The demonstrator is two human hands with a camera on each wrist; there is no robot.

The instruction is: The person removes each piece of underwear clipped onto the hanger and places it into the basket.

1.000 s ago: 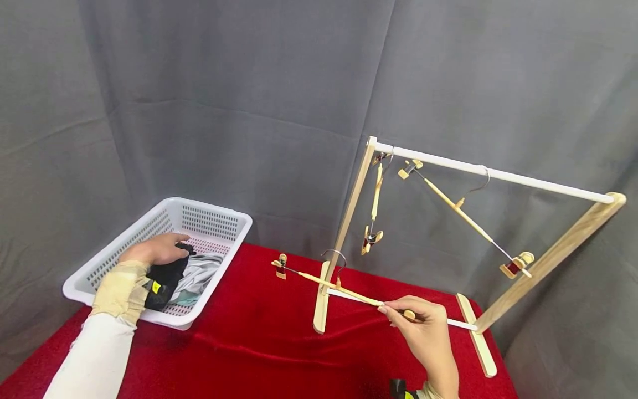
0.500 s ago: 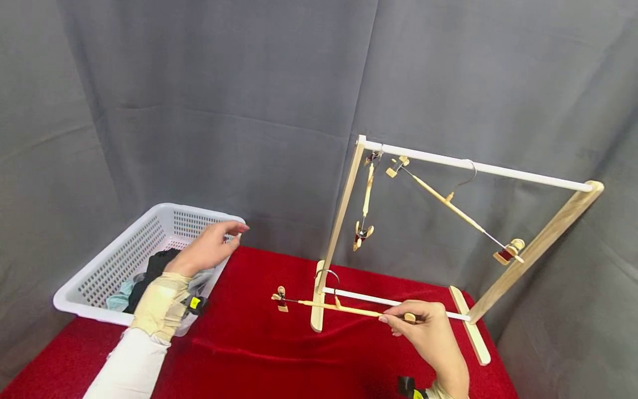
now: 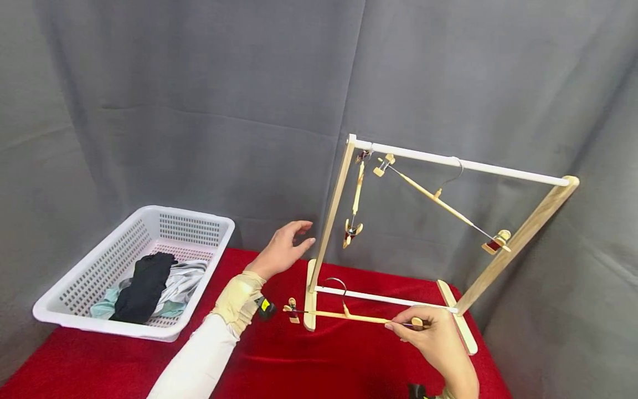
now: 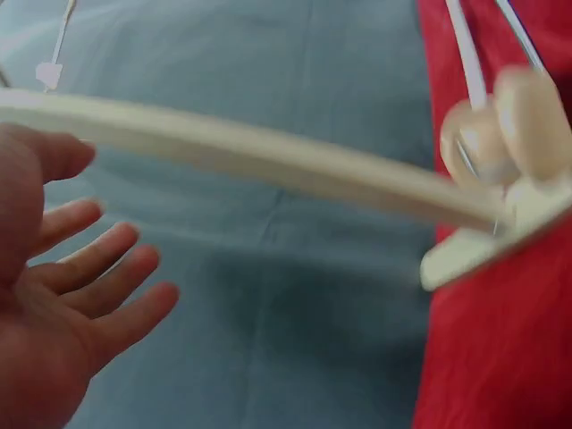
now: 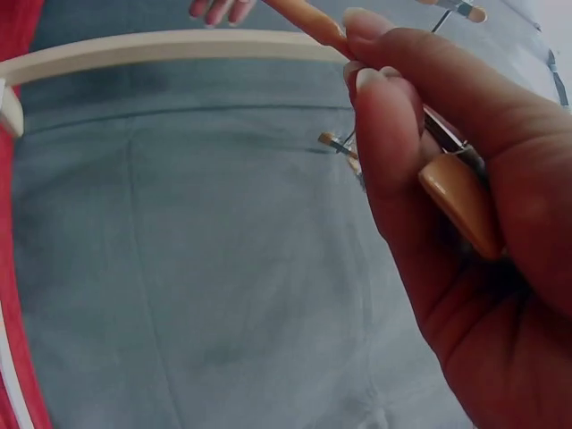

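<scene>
My right hand (image 3: 438, 339) pinches a wooden clip hanger (image 3: 366, 318) close to its right-hand clip. The bar lies nearly level, with the metal hook pointing up and the left clip (image 3: 293, 311) free. In the right wrist view, thumb and fingertips meet on the bar (image 5: 308, 20), and a wooden clip (image 5: 463, 204) sits inside the palm. My left hand (image 3: 283, 249) is in the air just left of the rack's left post (image 3: 335, 213), holding nothing. Its fingers spread loosely in the left wrist view, beside the blurred post (image 4: 268, 156).
Two more clip hangers, one slanted (image 3: 433, 197) and one nearly end-on (image 3: 358, 191), hang from the rack's white top rail (image 3: 488, 165). A white basket (image 3: 226, 233) at left holds black cloth (image 3: 144, 288) and grey-white cloth (image 3: 181, 282). Red cloth (image 3: 319, 360) covers the table.
My left hand has come up out of the basket with nothing in it and moved right to the rack's left post. The right hand keeps its pinch on the clip hanger, whose bar is now more level.
</scene>
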